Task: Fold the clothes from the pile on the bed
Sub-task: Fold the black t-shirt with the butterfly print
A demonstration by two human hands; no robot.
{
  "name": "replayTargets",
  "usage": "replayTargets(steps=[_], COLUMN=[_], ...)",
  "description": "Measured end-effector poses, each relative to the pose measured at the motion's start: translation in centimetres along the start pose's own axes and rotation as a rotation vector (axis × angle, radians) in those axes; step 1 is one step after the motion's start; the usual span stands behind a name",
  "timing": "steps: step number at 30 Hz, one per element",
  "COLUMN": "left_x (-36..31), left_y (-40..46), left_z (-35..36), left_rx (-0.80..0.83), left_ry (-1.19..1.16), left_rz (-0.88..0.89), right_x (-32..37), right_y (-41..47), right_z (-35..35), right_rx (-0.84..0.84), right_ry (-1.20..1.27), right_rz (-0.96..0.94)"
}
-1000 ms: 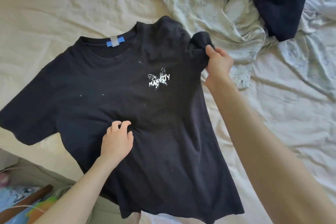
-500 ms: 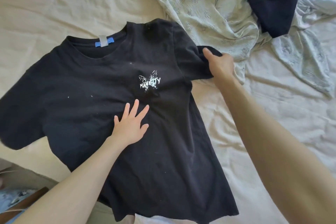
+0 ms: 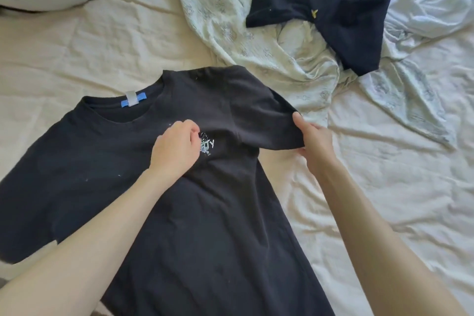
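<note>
Black T-shirt (image 3: 159, 213) spread face-up on bed sheet (image 3: 384, 200) | left hand (image 3: 175, 150) pinches fabric at chest print (image 3: 207, 146) | right hand (image 3: 314, 140) grips sleeve hem | pile beyond: navy garment (image 3: 333, 2) on pale patterned cloth (image 3: 256, 41)
</note>
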State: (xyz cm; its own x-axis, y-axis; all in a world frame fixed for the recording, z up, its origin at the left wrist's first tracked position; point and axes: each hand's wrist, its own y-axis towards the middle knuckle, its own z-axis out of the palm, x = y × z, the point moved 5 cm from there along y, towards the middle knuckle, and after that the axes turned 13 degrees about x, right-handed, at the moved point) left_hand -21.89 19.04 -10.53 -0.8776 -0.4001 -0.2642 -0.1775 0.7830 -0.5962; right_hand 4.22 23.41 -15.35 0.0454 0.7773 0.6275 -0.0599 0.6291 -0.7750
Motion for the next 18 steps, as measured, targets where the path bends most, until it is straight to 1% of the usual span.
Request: replayTargets(steps=[2, 4, 5, 7, 8, 10, 12, 15, 17, 18], left_x=[-3.3, -6.7, -8.1, -10.0, -10.5, -10.7, -10.1, -9.1, -9.1, -9.2], left_y=[2.0, 3.8, 4.5, 5.7, 6.3, 7.1, 7.6, 8.0, 7.9, 7.8], left_z=[-1.7, -2.3, -2.4, -2.4, -2.2, -1.7, -1.2, -0.7, -0.5, -0.5], left_rx=[0.003, 0.062, 0.088, 0.157, 0.207, 0.33, 0.383, 0.353, 0.321, 0.317], left_ry=[-0.141, -0.365, -0.513, -0.792, -0.859, -0.809, -0.705, -0.583, -0.359, -0.245], left_rz=[0.134, 0.204, 0.199, 0.115, 0.057, -0.035, -0.08, -0.078, -0.009, 0.026], right_x=[1.7, 3.2, 3.9, 4.5, 4.2, 3.2, 2.3, 0.6, -0.8, -1.3], right_y=[0.6, 0.7, 0.1, -1.9, -2.9, -4.4, -5.1, -5.4, -5.2, -5.0], right_z=[0.4, 0.9, 1.6, 3.4, 4.2, 5.5, 6.1, 6.9, 7.0, 6.9], right_rx=[0.031, -0.004, -0.021, -0.023, -0.004, 0.054, 0.127, 0.282, 0.34, 0.357], right_ry=[-0.082, -0.241, -0.36, -0.593, -0.679, -0.802, -0.9, -1.074, -1.16, -1.165], right_rz=[-0.062, -0.23, -0.339, -0.58, -0.684, -0.814, -0.883, -0.917, -0.867, -0.824])
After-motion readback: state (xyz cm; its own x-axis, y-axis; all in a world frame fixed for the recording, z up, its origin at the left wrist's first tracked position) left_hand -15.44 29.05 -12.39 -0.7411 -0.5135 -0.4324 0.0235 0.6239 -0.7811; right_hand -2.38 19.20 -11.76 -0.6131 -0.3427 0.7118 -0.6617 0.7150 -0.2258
